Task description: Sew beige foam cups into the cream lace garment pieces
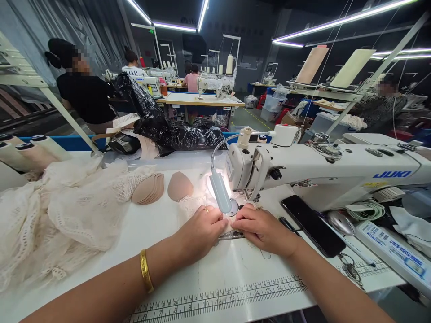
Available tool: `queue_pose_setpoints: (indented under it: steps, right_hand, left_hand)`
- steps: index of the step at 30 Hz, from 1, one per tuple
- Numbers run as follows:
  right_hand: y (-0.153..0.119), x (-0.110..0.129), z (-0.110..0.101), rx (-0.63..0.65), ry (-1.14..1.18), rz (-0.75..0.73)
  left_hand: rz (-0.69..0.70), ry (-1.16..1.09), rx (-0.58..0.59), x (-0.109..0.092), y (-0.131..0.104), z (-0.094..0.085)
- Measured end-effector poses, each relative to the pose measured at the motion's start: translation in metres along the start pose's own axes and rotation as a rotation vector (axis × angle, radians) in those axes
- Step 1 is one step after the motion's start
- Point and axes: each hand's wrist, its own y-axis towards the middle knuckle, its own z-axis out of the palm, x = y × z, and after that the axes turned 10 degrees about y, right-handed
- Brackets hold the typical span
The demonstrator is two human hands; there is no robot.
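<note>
My left hand is closed, thumb and fingers pinched on the pale lace fabric just in front of the needle area of the white sewing machine. Close beside it, my right hand pinches the same fabric from the right. Both sets of fingertips nearly meet below the grey lamp, which lights the spot. Behind my left hand lies a single beige cup pad, and left of that a fanned stack of beige pads. The fabric between my fingertips is mostly hidden.
Cream lace covers the table's left side. Right of my hands lie a black phone, a computer mouse and a long box. Black plastic is behind the table. A person in black sits at the back left.
</note>
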Motion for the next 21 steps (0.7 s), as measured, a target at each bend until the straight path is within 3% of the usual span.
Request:
queue_pose_setpoints:
  steps: [15, 21]
  right_hand:
    - [0.002, 0.006, 0.000, 0.028, -0.043, 0.035]
    - [0.004, 0.004, 0.004, 0.031, -0.078, 0.091]
  left_hand:
    - [-0.005, 0.028, -0.034, -0.004, 0.000, -0.007]
    - [0.057, 0.021, -0.029, 0.010, 0.001, 0.002]
